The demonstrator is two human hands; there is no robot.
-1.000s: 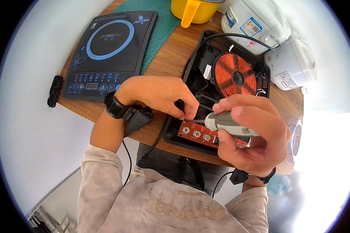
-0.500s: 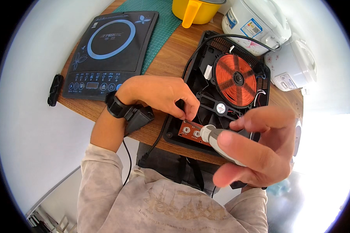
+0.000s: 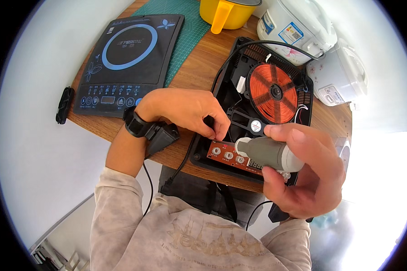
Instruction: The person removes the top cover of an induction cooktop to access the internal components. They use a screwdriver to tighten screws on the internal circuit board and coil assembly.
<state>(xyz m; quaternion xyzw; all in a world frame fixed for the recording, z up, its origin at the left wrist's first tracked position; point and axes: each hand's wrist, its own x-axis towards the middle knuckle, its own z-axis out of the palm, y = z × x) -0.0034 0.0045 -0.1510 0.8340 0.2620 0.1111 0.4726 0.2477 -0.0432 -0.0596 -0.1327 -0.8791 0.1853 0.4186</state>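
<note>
Since the earlier frame, the fingers of the right hand (image 3: 314, 174) have come from a spread pose back around the handle of the screwdriver (image 3: 273, 153), and the left hand (image 3: 187, 110) has stayed almost in its place. The grip of the right hand is now closed on this grey and white handle, and the thin shaft points to the upper left corner of the brown circuit board (image 3: 234, 156). At that corner, the thumb and forefinger of the left hand are close together; the contact is partly hidden, so I cannot tell if this grip holds something. The board lies at the near end of the black housing (image 3: 196, 157), below the copper coil (image 3: 262, 86). The housing rests on the wooden surface (image 3: 203, 58), beside a black induction cooker (image 3: 129, 47)
</note>
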